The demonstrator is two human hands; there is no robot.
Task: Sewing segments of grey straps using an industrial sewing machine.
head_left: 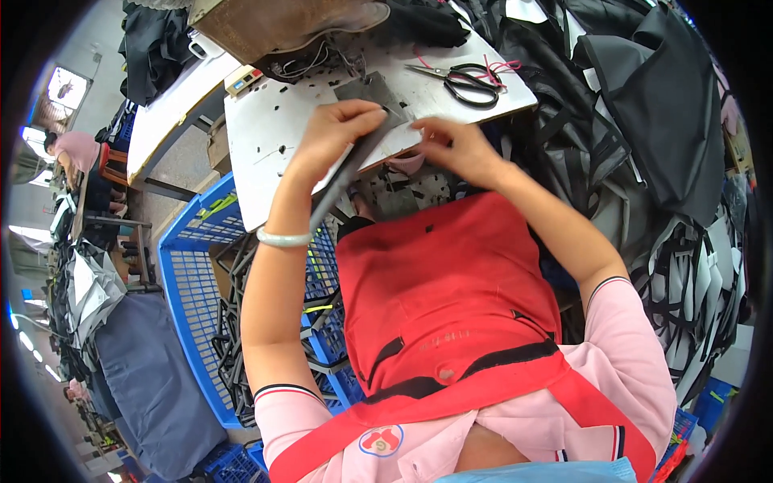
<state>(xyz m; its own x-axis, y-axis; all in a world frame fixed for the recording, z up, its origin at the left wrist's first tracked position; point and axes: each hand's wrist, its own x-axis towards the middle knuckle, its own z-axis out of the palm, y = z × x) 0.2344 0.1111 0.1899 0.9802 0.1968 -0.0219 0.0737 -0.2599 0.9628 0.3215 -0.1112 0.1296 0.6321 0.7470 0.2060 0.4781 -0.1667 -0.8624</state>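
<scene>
My left hand (342,129) is closed in a pinch on a dark grey fabric strip (348,179), just above the white worktable (256,173). The strip hangs down beside my left forearm, toward my lap. Close to the table's front edge, my right hand (460,151) has its fingers bent and apart, slightly blurred, with nothing visible in them. A dark metal plate (354,92) lies on the table just beyond my left fingertips. Black-handled scissors (471,87) with a pink cord (501,68) lie beyond my right hand.
A brown machine (266,28) overhangs the table's far side. Small black scraps dot the tabletop. On my left, a blue crate (189,282) contains several dark strips (233,330). Black material (660,105) is heaped on my right. Another person (76,153) sits far left.
</scene>
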